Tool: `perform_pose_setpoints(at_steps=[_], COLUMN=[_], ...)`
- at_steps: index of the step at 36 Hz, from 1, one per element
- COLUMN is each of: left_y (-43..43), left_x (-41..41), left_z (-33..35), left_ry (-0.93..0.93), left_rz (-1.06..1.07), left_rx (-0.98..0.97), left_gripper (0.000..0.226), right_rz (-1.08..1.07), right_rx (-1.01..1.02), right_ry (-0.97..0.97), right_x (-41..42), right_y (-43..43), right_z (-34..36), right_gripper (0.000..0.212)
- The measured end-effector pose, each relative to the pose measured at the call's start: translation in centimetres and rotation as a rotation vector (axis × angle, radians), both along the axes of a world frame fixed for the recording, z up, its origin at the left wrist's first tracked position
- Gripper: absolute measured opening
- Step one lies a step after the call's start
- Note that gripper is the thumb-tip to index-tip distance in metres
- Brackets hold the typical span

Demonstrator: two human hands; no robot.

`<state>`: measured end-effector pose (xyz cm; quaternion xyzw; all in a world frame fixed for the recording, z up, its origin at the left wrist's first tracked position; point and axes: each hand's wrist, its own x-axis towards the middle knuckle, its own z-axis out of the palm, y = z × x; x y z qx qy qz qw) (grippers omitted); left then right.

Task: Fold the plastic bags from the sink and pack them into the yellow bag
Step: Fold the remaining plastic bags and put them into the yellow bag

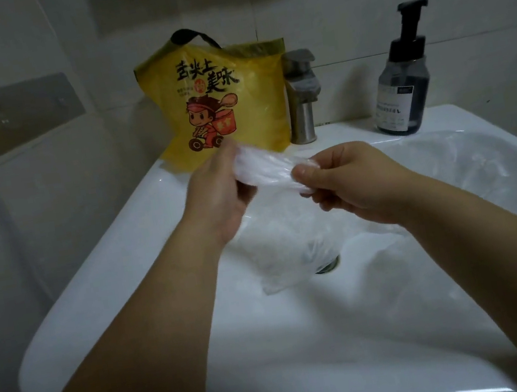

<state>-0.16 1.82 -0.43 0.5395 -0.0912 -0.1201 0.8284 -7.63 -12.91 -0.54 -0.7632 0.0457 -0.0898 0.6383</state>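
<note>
Plastic film, clear and crumpled, is held between both hands above the sink [118, 258]. This bag [263, 169] is bunched into a short band spanning the gap between the hands. The left hand [217, 199] is curled round the bag's left end, with the fingers [227, 156] closed over the film. The right hand [353, 181] pinches the right end, the thumb pressed against curled fingers.

Directly below the fingers, more clear film [281, 260] is seen over the basin, reaching the drain [329, 264]. Whether it hangs from the held bag or lies apart cannot be told. To the right of the fingers, further film [455, 164] is spread against the basin wall.

Beyond the fingers, the yellow bag [235, 98] is stood upright on the sink's back rim, just beside the tap [301, 97]. Its black handle is raised at the top, and black characters and a cartoon rider are printed on its face. Beyond and right of the fingers, a dark pump bottle [402, 88] stands on the rim, apart from the yellow bag. Left of the fingers, well apart, a plate [20, 113] is fixed to the wall.
</note>
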Motion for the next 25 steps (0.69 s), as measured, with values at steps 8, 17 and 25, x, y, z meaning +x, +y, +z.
perform_pose_setpoints(at_steps=[8,17,25], left_y=[1.1,-0.7,0.5], left_x=[0.2,-1.2,-0.1], left_z=[-0.4,-1.0,-0.7], left_ry=[0.037,-0.027,-0.169], left_rz=[-0.144,-0.171,-0.098], left_rx=[0.135,0.119,0.259], left_gripper=[0.067,0.016,0.006], right_rz=[-0.017,0.045,0.045], right_rx=[0.016,0.146,0.138], right_ry=[0.048,0.026,0.060], right_x=[-0.4,0.1,0.0], right_y=[-0.8,0.9,-0.6], right_z=[0.4,-0.3,0.6], right_gripper=[0.018,0.021,0.013])
